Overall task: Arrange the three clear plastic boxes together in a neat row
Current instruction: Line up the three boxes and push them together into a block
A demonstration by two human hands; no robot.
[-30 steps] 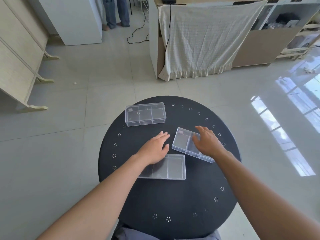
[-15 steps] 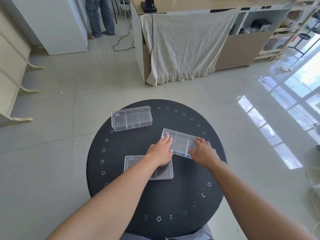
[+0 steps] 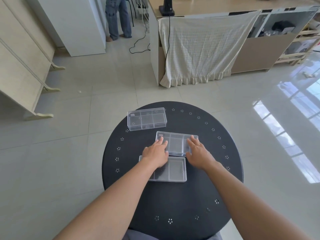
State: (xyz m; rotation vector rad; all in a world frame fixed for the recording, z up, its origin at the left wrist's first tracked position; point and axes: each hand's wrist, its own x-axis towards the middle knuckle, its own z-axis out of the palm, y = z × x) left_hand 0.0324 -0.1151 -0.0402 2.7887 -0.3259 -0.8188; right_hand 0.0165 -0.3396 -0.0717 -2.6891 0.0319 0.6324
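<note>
Squared up since the earlier frames, the middle box [image 3: 176,143] is now set nearly parallel to the near box [image 3: 168,168], its front edge just beside that box's far edge. It is bracketed at both ends by flat, spread hands: the left hand [image 3: 155,154] is laid on its left end and partly over the near box, and the right hand [image 3: 199,153] is pressed at its right end. Neither hand is closed around anything. Beyond the left fingertips [image 3: 161,139], the far box [image 3: 146,119] is left apart on the round black table [image 3: 173,201].
</note>
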